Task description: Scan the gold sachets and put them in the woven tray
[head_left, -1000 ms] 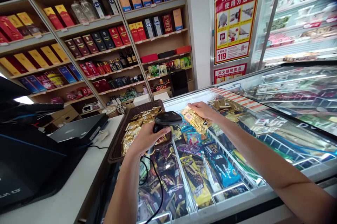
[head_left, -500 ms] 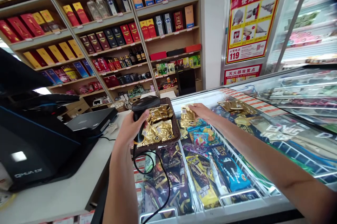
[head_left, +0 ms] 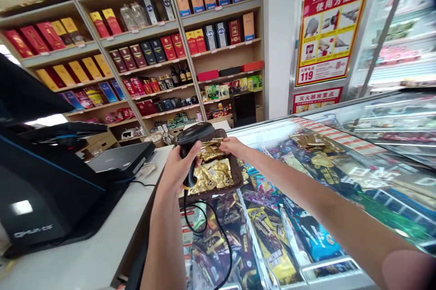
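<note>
My left hand is wrapped around the handle of a black barcode scanner. The scanner's head covers the left part of a dark brown woven basket. Shiny gold foil packets fill the basket. My right hand reaches in at the basket's far right side, its fingers pinched on a gold packet that lies among others, so its outline is hard to make out. From the scanner's grip a black cable loops down over the freezer glass.
Beneath the basket, a glass-topped freezer holds wrapped ice creams in white wire baskets. To the left a black checkout machine stands on a white counter. Shelves of boxed goods line the back wall.
My right hand has carried a gold packet leftward from above the freezer to the basket. The left hand still grips the scanner. The view has shifted slightly.
</note>
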The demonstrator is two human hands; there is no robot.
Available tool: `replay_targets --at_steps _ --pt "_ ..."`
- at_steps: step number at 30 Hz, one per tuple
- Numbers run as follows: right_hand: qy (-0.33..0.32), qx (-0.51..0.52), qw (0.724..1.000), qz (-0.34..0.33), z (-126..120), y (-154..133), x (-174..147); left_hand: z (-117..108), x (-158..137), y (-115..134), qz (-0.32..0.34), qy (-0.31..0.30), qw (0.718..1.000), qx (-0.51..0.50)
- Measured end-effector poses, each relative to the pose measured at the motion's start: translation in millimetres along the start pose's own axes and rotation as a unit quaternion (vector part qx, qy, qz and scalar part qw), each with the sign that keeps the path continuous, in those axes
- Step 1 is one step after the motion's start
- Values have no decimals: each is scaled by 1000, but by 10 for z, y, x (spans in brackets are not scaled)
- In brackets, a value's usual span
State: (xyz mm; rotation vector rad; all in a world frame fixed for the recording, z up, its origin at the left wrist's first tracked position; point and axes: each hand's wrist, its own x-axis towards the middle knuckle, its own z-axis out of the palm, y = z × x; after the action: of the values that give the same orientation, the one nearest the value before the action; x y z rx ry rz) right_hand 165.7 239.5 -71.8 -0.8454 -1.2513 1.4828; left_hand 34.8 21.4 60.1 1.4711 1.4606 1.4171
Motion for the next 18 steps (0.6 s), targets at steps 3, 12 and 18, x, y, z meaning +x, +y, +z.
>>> replay_targets --at_steps 3,12,18 --pt "92 -166 981 -51 -546 -27 -222 82 18 5 -12 -4 1000 -4" --pt "412 -569 711 28 -2616 -199 -830 286 54 37 -34 -56 998 21" --pt "389 -580 711 87 -3038 -41 -847 398 39 26 -60 -53 995 52"
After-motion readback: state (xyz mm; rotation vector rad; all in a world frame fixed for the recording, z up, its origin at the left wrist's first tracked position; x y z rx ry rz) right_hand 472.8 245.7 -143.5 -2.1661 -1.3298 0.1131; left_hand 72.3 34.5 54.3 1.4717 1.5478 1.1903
